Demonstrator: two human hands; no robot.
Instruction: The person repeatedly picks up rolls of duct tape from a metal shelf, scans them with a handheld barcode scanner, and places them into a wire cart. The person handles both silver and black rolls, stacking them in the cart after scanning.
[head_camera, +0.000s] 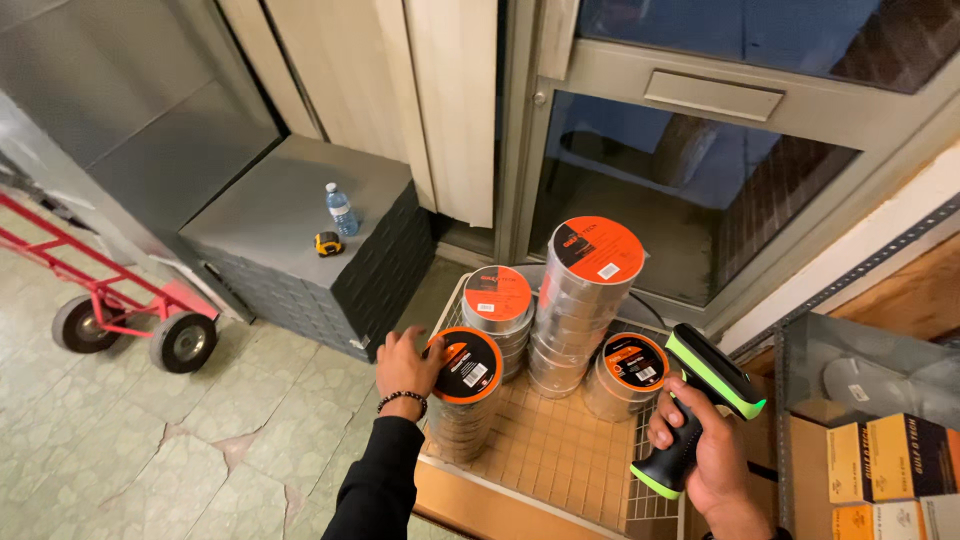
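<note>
Four stacks of silver foil-tape rolls with orange-and-black top labels sit on a wire-mesh cart shelf (560, 450). Nearest stack (464, 392) is at the shelf's front-left corner; left hand (405, 362) rests against its top edge, fingers spread and lightly curled round the rim of the top roll, touching but not clamped. Black sleeve and a dark bead bracelet (402, 400) on that wrist.

Right hand (705, 450) is closed round the pistol grip of a black and lime-green barcode scanner (700, 400), head tilted toward the stacks, held just right of the low stack (626, 376) at the shelf's right side. Tallest stack (584, 305) stands mid-shelf; a medium stack (498, 318) sits behind the nearest one, close beside the tall one.

Right of the cart: grey metal shelving with orange and yellow cartons (885, 460). Behind: glazed metal door (700, 150). Left: grey metal box (300, 240) on the floor, with a small water bottle (341, 209) and a yellow tape measure (328, 243) on top, near each other. Far left: red hand truck (110, 300) on the cracked tile floor (200, 440).
</note>
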